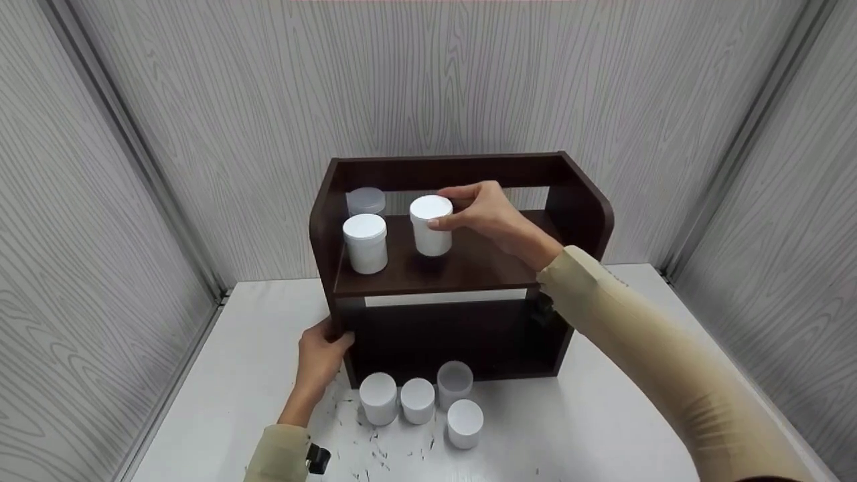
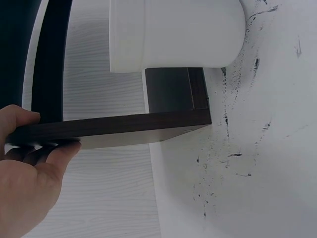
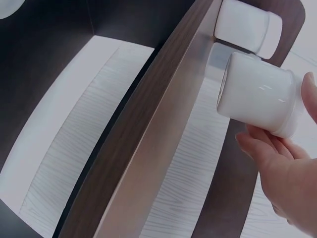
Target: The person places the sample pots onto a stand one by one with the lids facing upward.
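My right hand (image 1: 494, 215) pinches a white lidded jar (image 1: 430, 241) near its lid, thumb on one side and fingers on the other. In the head view this jar overlaps the upper board of a dark brown two-tier shelf (image 1: 469, 269). In the right wrist view the jar (image 3: 257, 91) is tilted, its base toward the board. Another white jar (image 1: 366, 251) stands at the upper board's left end, with a translucent-lidded jar (image 1: 367, 199) behind it. My left hand (image 1: 320, 358) grips the front edge of the shelf's left side panel (image 2: 114, 125), thumb and fingers on opposite faces.
Several tubs stand on the white table (image 1: 261, 375) before the shelf: a white jar (image 1: 379, 399), a smaller one (image 1: 418, 402), a translucent one (image 1: 455, 381) and another white one (image 1: 464, 425). Grey wood-grain walls (image 1: 234, 100) enclose the back and sides.
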